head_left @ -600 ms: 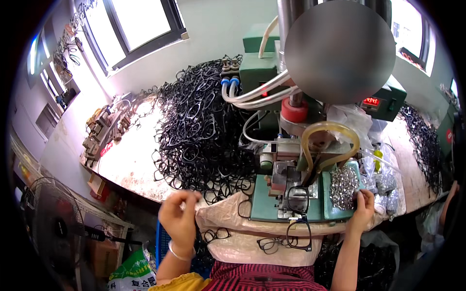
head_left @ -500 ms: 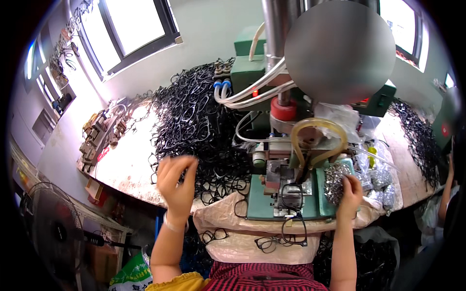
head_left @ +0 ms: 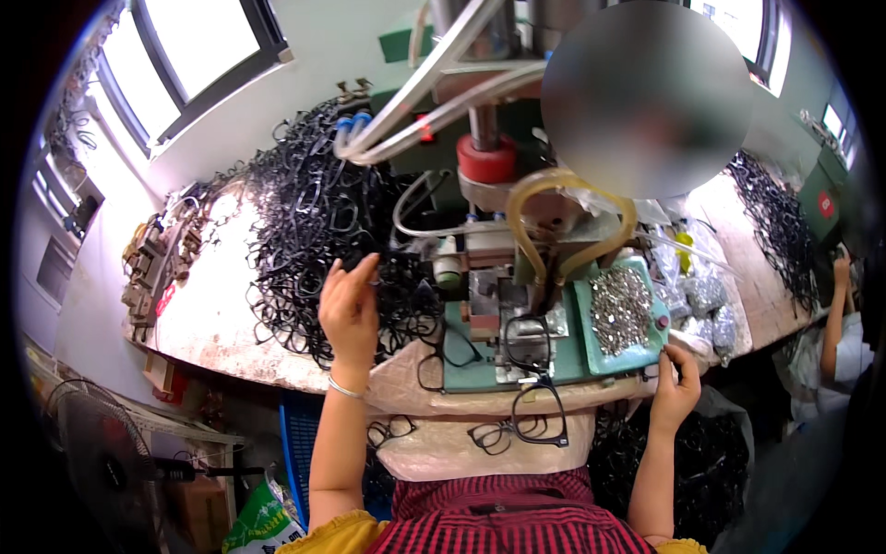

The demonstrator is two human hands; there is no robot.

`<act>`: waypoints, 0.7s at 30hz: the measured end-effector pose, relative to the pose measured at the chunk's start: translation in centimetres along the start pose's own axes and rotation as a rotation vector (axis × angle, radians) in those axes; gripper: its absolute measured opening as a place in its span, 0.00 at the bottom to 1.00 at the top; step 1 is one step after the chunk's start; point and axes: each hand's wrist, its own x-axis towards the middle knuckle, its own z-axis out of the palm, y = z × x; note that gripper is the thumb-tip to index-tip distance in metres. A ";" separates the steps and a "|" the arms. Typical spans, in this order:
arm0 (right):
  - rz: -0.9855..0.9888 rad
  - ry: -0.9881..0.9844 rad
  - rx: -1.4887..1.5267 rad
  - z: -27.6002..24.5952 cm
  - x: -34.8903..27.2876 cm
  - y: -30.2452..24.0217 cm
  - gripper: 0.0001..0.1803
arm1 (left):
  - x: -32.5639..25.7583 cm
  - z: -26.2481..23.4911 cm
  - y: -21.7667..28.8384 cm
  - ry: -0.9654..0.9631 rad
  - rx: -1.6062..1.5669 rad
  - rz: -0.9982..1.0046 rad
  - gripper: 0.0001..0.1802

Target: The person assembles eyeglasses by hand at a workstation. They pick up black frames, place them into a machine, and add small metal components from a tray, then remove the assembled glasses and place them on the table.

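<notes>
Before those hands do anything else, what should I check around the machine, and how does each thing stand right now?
1. Left hand away from the metal fixture: ok, it is off to the left, by the pile of black glasses frames.
2. Right hand away from the metal fixture: ok, it is at the near right corner of the green tray.
3. Small metal parts inside the green tray: ok, heaped there.
4. Small part between the right fingertips: cannot tell, too small to see.
5. Single black frame fully on the metal fixture: not ok, one rim hangs past the front edge.
</notes>
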 end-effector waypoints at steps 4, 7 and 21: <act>-0.089 -0.194 0.152 1.7 0.0 -6.1 0.08 | 0.9 0.6 -0.7 0.377 -0.284 -0.238 0.16; -0.286 -0.403 0.313 5.4 2.2 -11.1 0.07 | 2.4 -0.5 1.7 0.097 -0.669 -0.479 0.16; 0.141 -0.516 0.879 11.1 1.0 -15.2 0.25 | 0.0 -3.2 13.8 -0.147 -1.479 -0.832 0.22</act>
